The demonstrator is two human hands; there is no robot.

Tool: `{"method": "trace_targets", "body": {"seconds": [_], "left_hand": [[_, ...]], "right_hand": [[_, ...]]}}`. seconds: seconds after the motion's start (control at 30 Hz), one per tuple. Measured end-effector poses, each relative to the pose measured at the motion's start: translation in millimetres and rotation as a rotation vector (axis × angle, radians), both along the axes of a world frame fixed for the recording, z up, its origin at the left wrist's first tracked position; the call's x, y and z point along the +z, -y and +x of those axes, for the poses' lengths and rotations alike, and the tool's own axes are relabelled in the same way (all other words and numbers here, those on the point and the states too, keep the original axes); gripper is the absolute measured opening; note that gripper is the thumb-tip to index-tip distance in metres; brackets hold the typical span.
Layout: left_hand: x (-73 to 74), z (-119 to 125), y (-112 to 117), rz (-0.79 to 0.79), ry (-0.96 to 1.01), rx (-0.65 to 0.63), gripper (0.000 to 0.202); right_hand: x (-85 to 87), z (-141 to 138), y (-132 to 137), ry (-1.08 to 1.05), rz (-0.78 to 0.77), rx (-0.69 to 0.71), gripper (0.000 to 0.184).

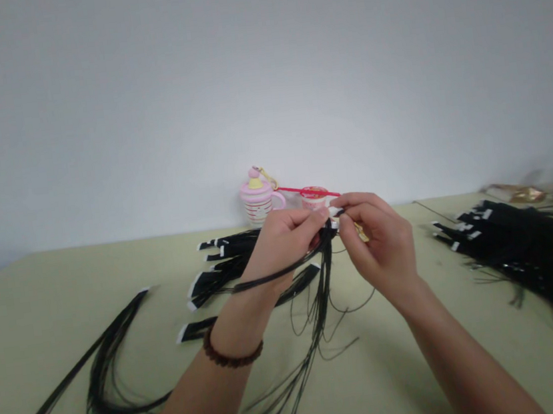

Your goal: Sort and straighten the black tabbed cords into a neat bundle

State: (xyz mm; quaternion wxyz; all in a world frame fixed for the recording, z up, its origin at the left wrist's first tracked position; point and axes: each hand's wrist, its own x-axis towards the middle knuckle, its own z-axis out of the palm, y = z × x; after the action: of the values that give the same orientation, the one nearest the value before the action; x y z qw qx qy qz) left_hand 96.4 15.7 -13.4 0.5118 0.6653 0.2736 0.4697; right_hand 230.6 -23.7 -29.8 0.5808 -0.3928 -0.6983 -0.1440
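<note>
From the head camera, both hands are meeting above the middle of the pale green table (42, 309), and a thin bundle of black strands (318, 296) is hanging between them. The left hand (280, 240) is pinching the bundle's upper end, thumb and forefinger closed on it, while the right hand (381, 241) is closing its fingertips (341, 216) on the same white-tipped top from the other side, so the two grips are touching or nearly so. The bundle's long axis is running down and slightly leftward from the fingers toward the viewer, its loose ends trailing on the table. Both hands are equally near the held end. Behind them a pink toy cup (258, 199) is standing; stacks of white-tipped black strips (512, 238) are lying to the right.
</note>
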Motion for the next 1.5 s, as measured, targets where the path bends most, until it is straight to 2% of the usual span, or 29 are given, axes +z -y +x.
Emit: {"method": "trace_targets", "body": {"seconds": [0.13,0.3,0.43,0.53,0.63,0.8,0.87,0.93,1.07,1.13,1.2,1.27,1.37,1.5], "left_hand": [[-2.8,1,-3,-0.065,0.065,-0.03,0.034],[2.2,-3,-10,-0.292,0.291,-0.104,0.022],[13.2,-12,-13,-0.508,0.512,-0.169,0.011],[17.8,-20,-13,-0.62,0.533,-0.216,0.014],[18.0,-27,-13,-0.64,0.525,-0.309,0.019],[18.6,-31,-10,-0.72,0.479,-0.456,0.013],[20.4,-29,-8,-0.779,0.488,-0.459,0.017],[22.1,-25,-7,-0.811,0.559,-0.383,0.021],[22.3,-17,-6,-0.713,0.701,-0.168,0.021],[20.6,-15,-7,-0.67,0.689,-0.116,0.018],[18.0,-14,-7,-0.632,0.649,-0.12,0.016],[14.9,-13,-8,-0.548,0.611,-0.155,0.016],[10.3,-8,-7,-0.401,0.528,-0.146,0.019],[6.0,-4,-5,-0.267,0.406,-0.094,0.028]], "right_hand": [[1.1,-1,-2,-0.038,-0.013,0.02,0.011],[9.0,7,1,0.042,-0.039,-0.027,0.005],[12.4,28,1,0.129,-0.205,0.045,0.006],[9.0,50,-7,0.085,-0.301,0.152,0.008],[4.5,68,-17,0.025,-0.325,0.214,0.008],[1.3,84,-25,-0.061,-0.321,0.234,0.007],[-0.3,85,-26,-0.099,-0.326,0.228,0.007],[-2.9,85,-29,-0.138,-0.352,0.221,0.008],[-7.0,84,-35,-0.191,-0.397,0.144,0.02],[-5.8,77,-33,-0.245,-0.335,0.077,0.025],[-2.2,64,-25,-0.304,-0.211,0.008,0.026],[2.2,43,-11,-0.29,-0.129,0.011,0.019],[6.2,9,6,-0.112,-0.225,0.151,0.013],[4.1,-15,13,-0.074,-0.288,0.12,0.01]]}}
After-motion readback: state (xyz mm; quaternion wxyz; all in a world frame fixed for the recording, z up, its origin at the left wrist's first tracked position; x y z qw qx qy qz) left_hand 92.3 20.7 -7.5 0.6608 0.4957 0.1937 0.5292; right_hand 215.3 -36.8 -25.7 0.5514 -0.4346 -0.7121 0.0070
